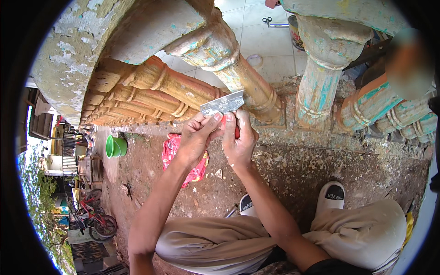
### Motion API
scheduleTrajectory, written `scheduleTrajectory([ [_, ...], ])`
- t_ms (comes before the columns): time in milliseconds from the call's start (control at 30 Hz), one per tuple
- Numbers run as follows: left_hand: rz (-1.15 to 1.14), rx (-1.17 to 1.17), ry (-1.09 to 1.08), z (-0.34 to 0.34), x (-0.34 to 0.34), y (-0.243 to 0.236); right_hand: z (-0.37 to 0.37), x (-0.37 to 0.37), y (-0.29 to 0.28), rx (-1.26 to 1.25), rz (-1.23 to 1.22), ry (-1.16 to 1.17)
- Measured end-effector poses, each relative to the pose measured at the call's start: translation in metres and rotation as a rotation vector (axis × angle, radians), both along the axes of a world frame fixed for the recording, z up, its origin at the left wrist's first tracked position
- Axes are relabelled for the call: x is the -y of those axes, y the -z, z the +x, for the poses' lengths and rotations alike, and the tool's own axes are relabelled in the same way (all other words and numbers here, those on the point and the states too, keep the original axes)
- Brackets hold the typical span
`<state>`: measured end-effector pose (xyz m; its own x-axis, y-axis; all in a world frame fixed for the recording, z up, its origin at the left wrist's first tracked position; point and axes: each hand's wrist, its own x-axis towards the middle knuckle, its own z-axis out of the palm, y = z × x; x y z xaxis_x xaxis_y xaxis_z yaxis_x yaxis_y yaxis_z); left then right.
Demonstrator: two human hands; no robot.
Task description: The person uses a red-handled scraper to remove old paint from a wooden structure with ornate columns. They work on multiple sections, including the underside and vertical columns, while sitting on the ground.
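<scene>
Both my hands meet around a scraper with a wide metal blade (222, 104) and a red handle (237, 132). The blade is smeared with whitish residue and points away from me. My left hand (196, 133) pinches the left side near the blade's base. My right hand (240, 140) closes round the handle, mostly hiding it. Just beyond the blade leans the shaft of a worn baluster (252, 85), its paint patchy orange, cream and turquoise. Whether the blade touches it I cannot tell.
A chipped rail (73, 59) and more balusters (316, 87) run across ahead. Paint flakes litter the dirt ground (293, 169). A red patterned bag (197, 173), a green bucket (116, 146) and a bicycle (104, 225) are leftward. Scissors (267, 20) lie on tiles beyond.
</scene>
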<state>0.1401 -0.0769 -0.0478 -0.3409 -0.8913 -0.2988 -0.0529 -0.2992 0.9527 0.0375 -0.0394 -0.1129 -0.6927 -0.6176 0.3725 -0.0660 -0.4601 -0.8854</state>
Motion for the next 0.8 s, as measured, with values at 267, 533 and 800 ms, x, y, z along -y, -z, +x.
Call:
scheduleTrajectory([
  [267, -0.087, 0.009, -0.039, -0.019, 0.01, -0.004, -0.016, 0.012, -0.013, 0.073, 0.03, -0.067],
  [533, -0.203, -0.086, -0.038, -0.024, 0.011, -0.019, -0.023, 0.022, -0.035, 0.045, -0.077, -0.057],
  [800, -0.242, -0.023, -0.042, -0.019, 0.014, -0.025, -0.017, 0.026, -0.032, 0.151, -0.07, -0.174],
])
